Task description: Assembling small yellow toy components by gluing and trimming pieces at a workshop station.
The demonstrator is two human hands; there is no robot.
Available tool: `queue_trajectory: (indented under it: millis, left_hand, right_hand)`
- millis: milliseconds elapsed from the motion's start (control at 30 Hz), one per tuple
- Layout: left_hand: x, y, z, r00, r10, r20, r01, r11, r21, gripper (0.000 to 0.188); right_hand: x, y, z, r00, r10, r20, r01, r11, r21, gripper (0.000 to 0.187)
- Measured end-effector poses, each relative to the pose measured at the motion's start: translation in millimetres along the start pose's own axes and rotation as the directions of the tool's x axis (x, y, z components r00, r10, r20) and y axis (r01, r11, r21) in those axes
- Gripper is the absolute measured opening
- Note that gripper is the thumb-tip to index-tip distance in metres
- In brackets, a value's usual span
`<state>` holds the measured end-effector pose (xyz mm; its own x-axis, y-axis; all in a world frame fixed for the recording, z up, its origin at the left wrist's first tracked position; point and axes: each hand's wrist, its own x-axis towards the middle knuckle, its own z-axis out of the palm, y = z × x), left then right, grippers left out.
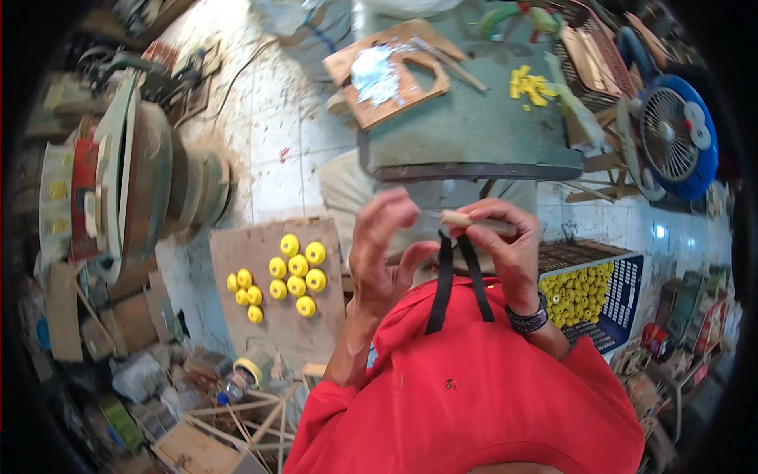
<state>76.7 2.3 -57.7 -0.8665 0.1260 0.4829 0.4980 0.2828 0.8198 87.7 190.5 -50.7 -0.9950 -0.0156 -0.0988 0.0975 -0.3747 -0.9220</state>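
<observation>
Between thumb and fingers my right hand [501,237] grips a slim, light-coloured wooden stick [455,218]. A thin tip seems to reach left from its end, too small to make out. My left hand [381,245] is raised beside it, fingers apart and slightly blurred, with nothing visible in it. Two black straps [443,288] hang below the stick in front of the red shirt. To the left, several round yellow pieces with dark centres [297,265] rest on a brown board [225,261]. More yellow pieces [575,294] fill part of a dark blue crate [626,296] at my right.
A green table [474,134] ahead bears a wooden board [379,118] with white material [377,75], a stick [466,73] and yellow scraps [533,85]. A blue fan [685,134] stands at right, a large round machine [142,182] at left. Clutter including a jar [260,362] lies lower left.
</observation>
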Motion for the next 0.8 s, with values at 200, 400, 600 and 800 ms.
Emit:
queue_trajectory:
  millis: [200,400,600,800]
  left_hand:
    - [30,15,0,0.943,0.213,0.254,-0.25,0.96,0.123,0.029]
    - [38,17,19,0.939,0.078,0.336,-0.152,0.968,0.198,0.019]
    - [28,11,11,0.664,-0.457,0.592,0.448,0.877,0.174,0.02]
    - [6,8,14,0.587,-0.549,0.595,0.582,0.797,0.161,0.034]
  right_hand:
    - [-9,-22,-31,0.984,0.175,-0.022,-0.171,0.979,0.108,0.011]
    - [-12,-31,-49,0.987,0.157,-0.023,-0.156,0.988,0.013,0.011]
    - [-10,-40,-65,0.91,-0.205,0.361,0.39,0.723,-0.57,0.028]
    - [-13,-39,-63,0.915,-0.059,0.399,0.317,0.718,-0.62,0.022]
